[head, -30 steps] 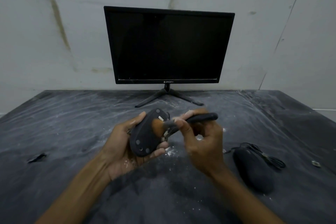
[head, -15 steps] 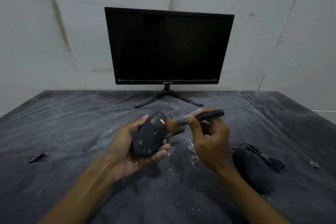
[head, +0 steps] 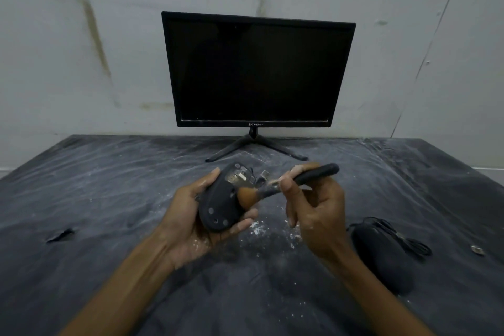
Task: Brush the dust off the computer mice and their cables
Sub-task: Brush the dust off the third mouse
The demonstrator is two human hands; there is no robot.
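My left hand (head: 188,224) holds a dark mouse (head: 222,204) above the table, underside turned up and toward the right. My right hand (head: 317,215) grips a dark-handled brush (head: 294,181), and its brown bristles press on the mouse's underside near the middle. The held mouse's cable and USB plug (head: 264,174) hang just behind it. A second black mouse (head: 381,256) lies on the table at the right, its bundled cable (head: 409,240) beside it.
A black monitor (head: 257,71) on a spread-leg stand stands at the back against the wall. The table is covered with a dark dusty sheet (head: 109,185), with white crumbs under my hands. A small tear (head: 60,234) shows at the left and a small metal piece (head: 477,249) at the right.
The brush bristles have moved down along the mouse's underside, from its top end toward the middle. The left hand holds the mouse in almost the same place.
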